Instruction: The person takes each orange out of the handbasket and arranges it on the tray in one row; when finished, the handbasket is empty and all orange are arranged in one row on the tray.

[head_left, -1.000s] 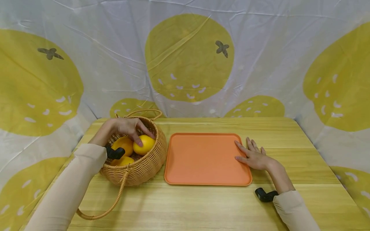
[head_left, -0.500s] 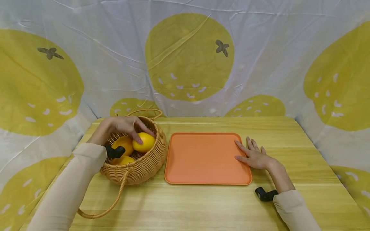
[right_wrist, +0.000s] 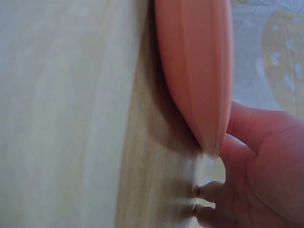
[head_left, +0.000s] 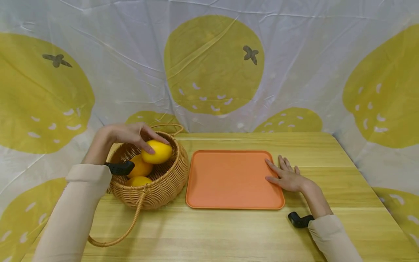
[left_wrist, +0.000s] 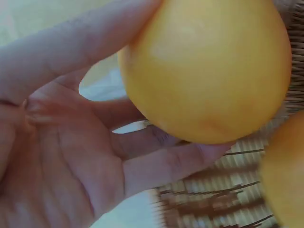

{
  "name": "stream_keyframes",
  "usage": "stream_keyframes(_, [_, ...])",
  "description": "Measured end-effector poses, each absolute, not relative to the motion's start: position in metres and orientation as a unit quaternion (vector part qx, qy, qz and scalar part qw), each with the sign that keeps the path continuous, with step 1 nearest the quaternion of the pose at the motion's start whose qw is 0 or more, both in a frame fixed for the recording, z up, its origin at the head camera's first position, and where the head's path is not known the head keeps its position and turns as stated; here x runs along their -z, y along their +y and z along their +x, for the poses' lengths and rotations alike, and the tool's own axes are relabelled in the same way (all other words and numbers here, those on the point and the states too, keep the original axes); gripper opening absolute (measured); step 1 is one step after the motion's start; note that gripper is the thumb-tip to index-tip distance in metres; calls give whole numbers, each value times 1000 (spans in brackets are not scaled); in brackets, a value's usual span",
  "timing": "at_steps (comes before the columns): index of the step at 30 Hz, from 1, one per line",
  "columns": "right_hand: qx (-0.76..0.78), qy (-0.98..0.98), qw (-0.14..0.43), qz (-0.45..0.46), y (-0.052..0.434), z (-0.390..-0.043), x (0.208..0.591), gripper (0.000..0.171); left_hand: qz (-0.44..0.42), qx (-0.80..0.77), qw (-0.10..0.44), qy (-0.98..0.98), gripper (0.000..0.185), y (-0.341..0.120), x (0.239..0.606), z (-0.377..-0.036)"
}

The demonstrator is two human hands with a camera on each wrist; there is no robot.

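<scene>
My left hand (head_left: 126, 135) grips a lemon (head_left: 157, 151), now raised above the rim of the basket (head_left: 163, 182) where a second ago it lay inside. My right hand (head_left: 288, 177) lies flat, fingers straight, on the tray (head_left: 229, 180) right of the basket.

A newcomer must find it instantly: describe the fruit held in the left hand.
Find the wicker basket left of the orange tray. The yellow fruit sits highest, above the rim, in the left hand; two others lie loose inside.
</scene>
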State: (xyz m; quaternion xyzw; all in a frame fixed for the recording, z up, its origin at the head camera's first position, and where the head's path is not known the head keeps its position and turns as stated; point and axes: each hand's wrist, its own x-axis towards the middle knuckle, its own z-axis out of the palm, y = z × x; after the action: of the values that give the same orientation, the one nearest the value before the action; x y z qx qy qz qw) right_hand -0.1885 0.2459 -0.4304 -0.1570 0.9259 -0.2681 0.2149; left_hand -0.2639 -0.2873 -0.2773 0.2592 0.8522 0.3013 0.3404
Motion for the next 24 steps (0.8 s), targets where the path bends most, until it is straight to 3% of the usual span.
stream_keyframes(6, [267, 926, 215, -158, 246, -189, 431, 79, 274, -307, 231, 882, 49, -294, 244, -234])
stream_keyframes(11, [268, 926, 215, -158, 247, -189, 431, 78, 287, -345, 139, 883, 51, -287, 240, -212])
stream_keyframes(19, [267, 926, 217, -158, 247, -189, 432, 78, 158, -412, 19, 897, 49, -234, 242, -171])
stream_keyframes(24, [265, 927, 217, -156, 248, -189, 431, 78, 132, -452, -37, 881, 53, -191, 250, -156])
